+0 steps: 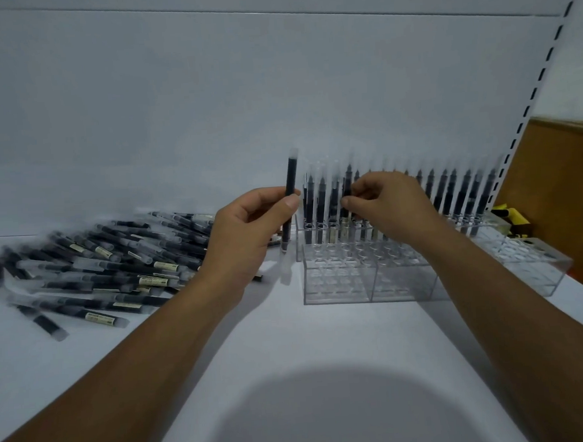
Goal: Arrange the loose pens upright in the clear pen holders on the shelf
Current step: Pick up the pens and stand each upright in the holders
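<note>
I hold 1 pen (292, 173) upright in my left hand (249, 230), just left of the clear pen holder (338, 286). My right hand (384, 205) pinches another pen (348, 179) in the back row; I think I am pushing it in. Next, my pen needs a free hole. The loose pens (108, 262) on the shelf (290, 340) look blurry, and my right hand hides some holes.

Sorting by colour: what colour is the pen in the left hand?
The pen is black with frosted clear ends; the head view shows it best.
</note>
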Tool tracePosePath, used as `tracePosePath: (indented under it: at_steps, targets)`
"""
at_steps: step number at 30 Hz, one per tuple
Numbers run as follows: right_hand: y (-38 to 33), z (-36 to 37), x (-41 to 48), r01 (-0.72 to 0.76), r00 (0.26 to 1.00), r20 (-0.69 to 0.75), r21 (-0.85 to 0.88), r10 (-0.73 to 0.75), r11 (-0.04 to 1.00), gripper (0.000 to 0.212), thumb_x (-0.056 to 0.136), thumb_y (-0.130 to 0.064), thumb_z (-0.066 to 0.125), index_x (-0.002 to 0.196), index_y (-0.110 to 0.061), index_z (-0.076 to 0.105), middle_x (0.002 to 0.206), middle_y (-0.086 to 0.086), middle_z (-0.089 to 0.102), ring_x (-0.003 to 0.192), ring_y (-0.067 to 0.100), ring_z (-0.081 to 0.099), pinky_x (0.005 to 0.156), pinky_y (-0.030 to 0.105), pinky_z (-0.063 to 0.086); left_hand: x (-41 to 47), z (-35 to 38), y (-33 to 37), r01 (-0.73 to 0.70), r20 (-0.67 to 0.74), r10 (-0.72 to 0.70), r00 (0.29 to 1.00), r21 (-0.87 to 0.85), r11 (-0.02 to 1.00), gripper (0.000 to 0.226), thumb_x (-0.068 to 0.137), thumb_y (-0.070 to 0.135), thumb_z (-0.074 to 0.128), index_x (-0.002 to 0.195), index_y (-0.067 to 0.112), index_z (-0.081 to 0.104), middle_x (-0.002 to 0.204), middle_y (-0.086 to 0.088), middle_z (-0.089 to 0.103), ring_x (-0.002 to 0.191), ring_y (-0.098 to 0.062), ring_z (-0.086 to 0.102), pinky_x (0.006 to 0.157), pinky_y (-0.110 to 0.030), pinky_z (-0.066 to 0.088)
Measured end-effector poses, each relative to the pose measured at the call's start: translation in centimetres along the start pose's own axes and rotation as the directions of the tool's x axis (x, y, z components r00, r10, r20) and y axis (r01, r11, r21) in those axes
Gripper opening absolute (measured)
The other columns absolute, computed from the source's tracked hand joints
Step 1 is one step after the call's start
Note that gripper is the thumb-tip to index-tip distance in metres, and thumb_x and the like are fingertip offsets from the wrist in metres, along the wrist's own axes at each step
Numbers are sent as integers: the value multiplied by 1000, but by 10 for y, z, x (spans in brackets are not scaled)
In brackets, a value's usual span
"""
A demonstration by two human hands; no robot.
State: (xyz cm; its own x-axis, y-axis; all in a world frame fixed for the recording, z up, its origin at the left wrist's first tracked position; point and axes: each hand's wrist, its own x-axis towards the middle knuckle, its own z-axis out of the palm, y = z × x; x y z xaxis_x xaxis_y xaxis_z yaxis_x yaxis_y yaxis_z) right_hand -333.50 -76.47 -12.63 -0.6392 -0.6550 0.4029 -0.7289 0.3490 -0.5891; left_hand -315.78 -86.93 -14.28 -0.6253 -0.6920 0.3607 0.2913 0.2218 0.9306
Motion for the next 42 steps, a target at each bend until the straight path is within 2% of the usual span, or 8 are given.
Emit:
tracePosePath:
  at_steps: [14,18,21,26,31,35,38,42]
  targets:
    - [1,-6,-3,10,1000,0,-129,-10,992,25,90,-41,66,104,-21,68,89,-8,66,82,12,62,78,29,51,5,-4,-1,-58,-124,38,992,-160,985,10,91,14,61,97,18,68,81,7,71,82,-7,67,79,-23,55]
    - [-14,-20,-14,80,993,-104,196,-61,977,33,93,-50,54,90,-23,71,79,-8,71,71,11,68,70,29,55,5,-3,0,-32,-113,-3,994,-307,951,10,93,9,58,98,15,63,85,4,72,86,-11,69,79,-24,56]
    - [-26,-20,-22,29,980,174,356,-96,934,35,85,-55,53,97,-27,69,82,-8,73,67,3,65,63,22,52,5,-2,-1,-4,-102,-38,994,-386,922,10,93,7,57,98,16,58,93,0,74,91,-15,70,80,-26,56]
    - [-26,-15,-22,-41,953,258,629,-159,776,14,80,-17,72,93,-15,71,77,0,74,65,9,63,58,20,50,5,1,-4,30,-70,-62,996,-393,919,10,92,9,59,99,15,57,99,-4,74,98,-19,70,80,-26,56]
    - [-22,-23,-13,-115,984,169,839,-55,532,19,70,-20,73,87,-15,69,72,-5,69,61,6,57,54,15,47,0,0,-8,58,74,-60,995,28,998,26,88,29,65,112,21,63,111,6,71,107,-9,65,98,-34,50]
    - [-13,-35,-7,-41,998,17,871,53,489,9,77,-25,73,84,-22,69,76,-10,68,67,4,59,55,15,47,-8,2,-16,-85,275,-80,958,540,837,56,77,64,50,128,44,53,138,22,47,122,1,43,101,-29,34]
    - [-2,-45,-4,6,987,-79,890,141,456,2,87,-21,69,88,-21,68,80,-9,70,70,4,64,57,16,49,-10,3,-23,-138,334,-101,937,620,772,62,76,72,44,132,47,49,145,25,38,132,4,33,109,-32,27]
    - [8,-54,1,56,938,-248,796,241,603,12,90,-24,69,98,-17,66,87,-5,73,75,7,68,62,19,50,-10,3,-28,-169,349,-100,932,662,730,59,78,74,41,128,45,55,146,29,36,136,7,26,115,-37,23]
